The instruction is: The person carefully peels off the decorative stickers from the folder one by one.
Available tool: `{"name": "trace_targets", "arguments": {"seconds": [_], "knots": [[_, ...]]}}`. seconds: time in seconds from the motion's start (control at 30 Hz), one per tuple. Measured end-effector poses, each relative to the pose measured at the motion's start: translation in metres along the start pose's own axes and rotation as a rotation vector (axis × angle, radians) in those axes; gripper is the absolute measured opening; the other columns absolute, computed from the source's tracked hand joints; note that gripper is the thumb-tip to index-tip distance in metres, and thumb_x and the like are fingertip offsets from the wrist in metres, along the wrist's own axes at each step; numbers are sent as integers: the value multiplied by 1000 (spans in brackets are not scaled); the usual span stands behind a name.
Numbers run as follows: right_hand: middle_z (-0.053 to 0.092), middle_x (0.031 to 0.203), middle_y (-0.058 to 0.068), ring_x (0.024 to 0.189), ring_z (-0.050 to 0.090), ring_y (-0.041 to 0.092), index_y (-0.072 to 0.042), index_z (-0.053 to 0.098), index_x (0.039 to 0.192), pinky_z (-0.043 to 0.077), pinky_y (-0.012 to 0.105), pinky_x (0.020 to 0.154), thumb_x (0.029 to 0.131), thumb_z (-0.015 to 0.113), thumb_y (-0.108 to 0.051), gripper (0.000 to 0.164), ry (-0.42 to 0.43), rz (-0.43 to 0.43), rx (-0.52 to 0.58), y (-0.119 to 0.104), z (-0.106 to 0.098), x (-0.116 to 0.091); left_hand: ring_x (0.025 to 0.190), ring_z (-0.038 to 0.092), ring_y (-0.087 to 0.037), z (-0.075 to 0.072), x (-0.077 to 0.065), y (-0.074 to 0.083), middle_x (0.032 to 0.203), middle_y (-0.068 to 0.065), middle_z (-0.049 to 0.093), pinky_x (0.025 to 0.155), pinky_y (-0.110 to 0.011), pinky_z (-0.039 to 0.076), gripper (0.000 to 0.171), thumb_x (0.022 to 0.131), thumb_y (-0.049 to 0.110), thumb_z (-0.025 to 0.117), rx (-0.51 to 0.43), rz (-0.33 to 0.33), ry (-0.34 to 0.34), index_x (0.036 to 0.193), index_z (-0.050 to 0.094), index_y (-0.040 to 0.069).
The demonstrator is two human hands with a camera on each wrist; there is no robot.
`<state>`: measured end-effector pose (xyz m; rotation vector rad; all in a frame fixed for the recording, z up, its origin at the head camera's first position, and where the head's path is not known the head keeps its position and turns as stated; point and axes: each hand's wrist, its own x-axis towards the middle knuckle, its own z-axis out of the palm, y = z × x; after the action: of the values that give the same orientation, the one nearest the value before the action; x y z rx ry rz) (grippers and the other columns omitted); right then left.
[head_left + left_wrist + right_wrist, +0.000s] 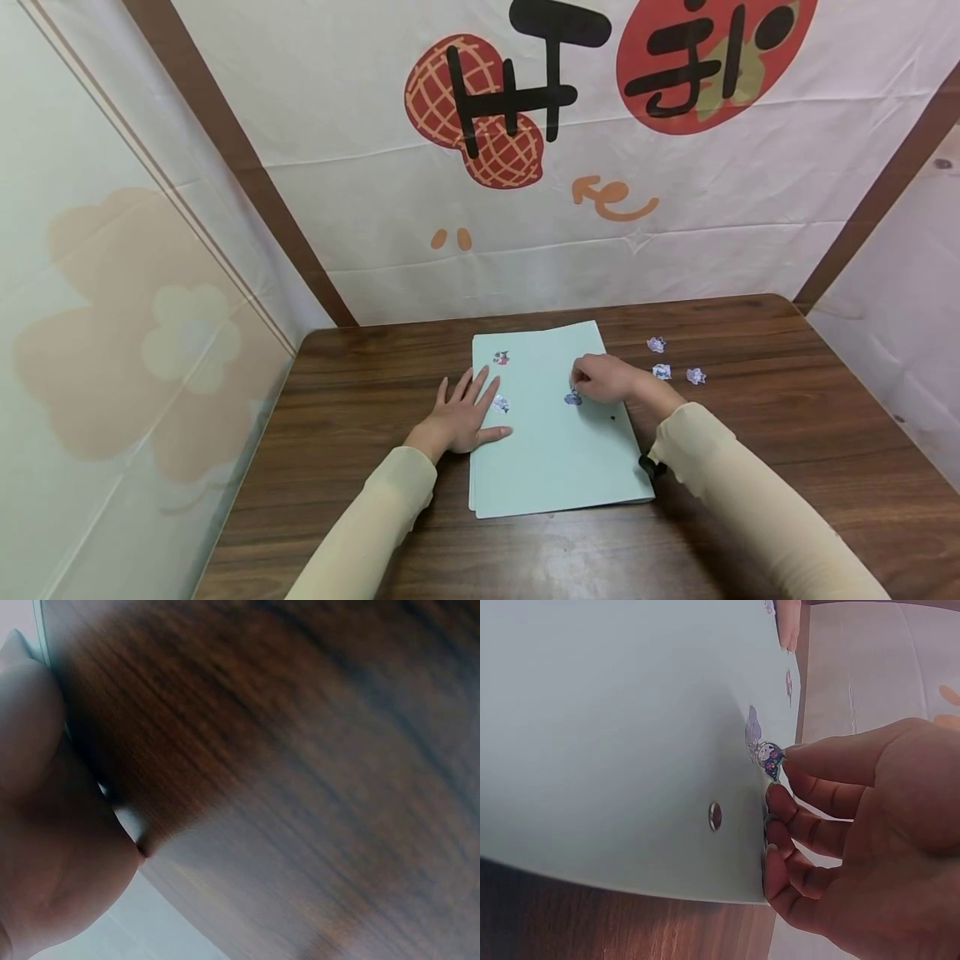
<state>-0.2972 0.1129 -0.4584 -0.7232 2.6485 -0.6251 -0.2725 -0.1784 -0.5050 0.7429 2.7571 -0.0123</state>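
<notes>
My left hand lies with spread fingers on the left edge of a pale blue-green sheet of paper. Beside its fingertips is a cartoon sticker, and a red-and-dark one sits above. Over the paper's right half, my right hand pinches a small dark cartoon sticker between thumb and index finger; its other fingers are curled near the paper. Just past the pinched sticker, a purple sticker lies on the paper. The left wrist view shows only part of the left hand.
Three purple stickers, one of them the nearest sticker, lie on the brown wooden table right of the paper. A small round hole-like mark shows in the paper. Behind the table hangs a printed white cloth.
</notes>
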Motion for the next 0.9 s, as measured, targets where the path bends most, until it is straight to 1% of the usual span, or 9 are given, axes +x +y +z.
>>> {"name": "trace_targets", "arguments": {"seconds": [0.47, 0.9], "knots": [[55, 83, 1, 72, 47, 15, -5, 60, 94, 39, 30, 64, 94, 52, -11, 9, -18, 21, 64, 3, 1, 0, 143, -5, -30, 1, -1, 2, 158, -5, -10, 107, -62, 2, 90, 85, 76, 28, 3, -6, 0, 153, 2, 22], [54, 84, 2, 73, 46, 16, -4, 59, 96, 39, 30, 65, 96, 49, -10, 12, -33, 17, 105, 2, -4, -2, 143, -5, -30, -2, -1, 3, 158, -5, -11, 108, -62, 3, 90, 85, 75, 28, 5, -8, -8, 152, 2, 22]]}}
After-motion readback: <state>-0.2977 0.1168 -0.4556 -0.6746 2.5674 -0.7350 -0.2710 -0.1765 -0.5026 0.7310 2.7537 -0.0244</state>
